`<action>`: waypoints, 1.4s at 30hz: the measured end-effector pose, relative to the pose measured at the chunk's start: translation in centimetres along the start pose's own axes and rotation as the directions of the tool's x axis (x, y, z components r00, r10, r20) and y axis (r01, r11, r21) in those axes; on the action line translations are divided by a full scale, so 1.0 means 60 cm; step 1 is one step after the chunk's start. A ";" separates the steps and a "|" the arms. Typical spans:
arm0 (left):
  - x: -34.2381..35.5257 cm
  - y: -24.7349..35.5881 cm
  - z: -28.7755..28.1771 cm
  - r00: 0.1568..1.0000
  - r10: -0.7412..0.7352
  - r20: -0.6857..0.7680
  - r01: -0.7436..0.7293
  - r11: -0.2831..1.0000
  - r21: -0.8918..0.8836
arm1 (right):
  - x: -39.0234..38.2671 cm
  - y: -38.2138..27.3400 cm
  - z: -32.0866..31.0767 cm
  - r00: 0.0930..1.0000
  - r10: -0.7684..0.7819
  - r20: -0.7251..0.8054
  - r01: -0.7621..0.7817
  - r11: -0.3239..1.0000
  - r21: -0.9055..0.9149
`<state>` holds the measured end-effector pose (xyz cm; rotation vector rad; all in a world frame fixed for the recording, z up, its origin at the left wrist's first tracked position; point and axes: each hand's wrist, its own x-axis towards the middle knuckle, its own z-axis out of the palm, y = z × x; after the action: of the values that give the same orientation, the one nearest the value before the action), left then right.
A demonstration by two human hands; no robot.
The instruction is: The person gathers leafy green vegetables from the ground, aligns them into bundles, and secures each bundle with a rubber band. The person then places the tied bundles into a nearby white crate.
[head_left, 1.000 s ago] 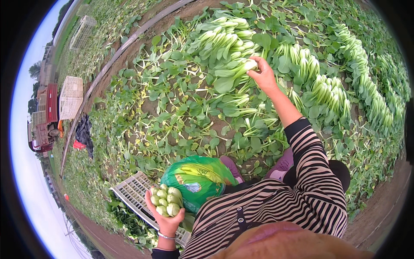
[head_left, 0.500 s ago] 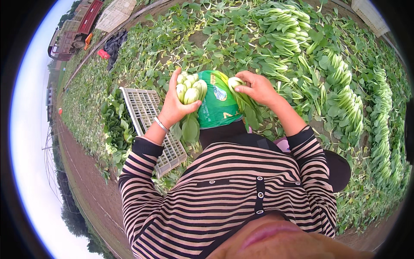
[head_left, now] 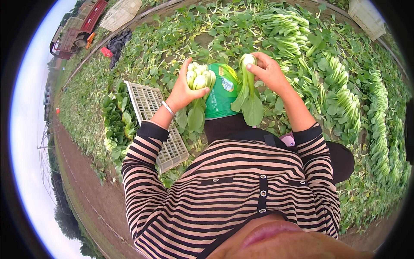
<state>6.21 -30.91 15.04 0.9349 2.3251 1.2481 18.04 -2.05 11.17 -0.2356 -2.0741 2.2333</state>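
Note:
My left hand (head_left: 184, 91) is wrapped round a bunch of bok choy (head_left: 201, 77), with the pale stem ends up and the leaves hanging below. Between the thumb and fingers of my right hand (head_left: 268, 72) is a single bok choy (head_left: 247, 82), its white base up and green leaves drooping. A green printed plastic sheet (head_left: 221, 97) lies over my lap, between the two hands. Left of my left forearm, a pale plastic crate (head_left: 148, 101) stands tilted, with leafy bok choy (head_left: 117, 118) beside it.
Cut bok choy lies in long rows (head_left: 347, 101) on the right, with a heap (head_left: 286, 32) ahead. Leafy plants and scraps cover the ground. Pale crates (head_left: 120, 15) (head_left: 366, 18) stand at the far left and far right. A red truck (head_left: 82, 30) and dark cloth (head_left: 117, 45) are far left.
My right hand has risen slightly and moved right with its bok choy, which now hangs upright apart from the bunch. My left hand has shifted a little right and up, still holding the bunch.

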 end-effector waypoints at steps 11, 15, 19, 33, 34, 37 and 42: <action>0.012 0.012 -0.011 0.997 0.012 0.075 -0.007 0.997 -0.075 | -0.018 0.017 0.129 0.989 -0.054 0.135 0.054 0.999 0.006; 0.012 0.001 -0.016 0.995 -0.010 0.102 0.023 0.992 -0.123 | -0.018 0.027 0.165 0.993 -0.115 0.011 0.115 0.983 -0.147; 0.020 -0.001 -0.027 0.989 -0.027 0.145 0.046 0.991 -0.128 | -0.018 0.029 0.198 0.994 -0.097 -0.043 0.099 0.993 0.059; 0.014 0.017 -0.019 0.985 -0.062 0.162 0.100 0.967 -0.235 | -0.010 0.032 0.221 0.997 -0.072 -0.018 0.074 0.976 0.206; 0.009 0.015 -0.020 0.989 -0.057 0.139 0.084 0.977 -0.197 | -0.010 0.042 0.224 0.996 -0.091 -0.002 0.090 0.978 0.186; 0.004 0.026 -0.010 0.985 -0.123 0.119 0.152 0.951 -0.271 | -0.007 0.031 0.217 0.992 -0.125 0.027 0.121 0.984 0.127; 0.015 0.011 -0.004 0.990 -0.091 0.110 0.123 0.936 -0.331 | 0.018 0.043 0.194 0.988 -0.059 0.145 0.020 0.967 0.255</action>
<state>5.70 -30.15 15.74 0.7228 1.9762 1.4631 15.09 -13.49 9.36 -0.0054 -1.8113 2.5307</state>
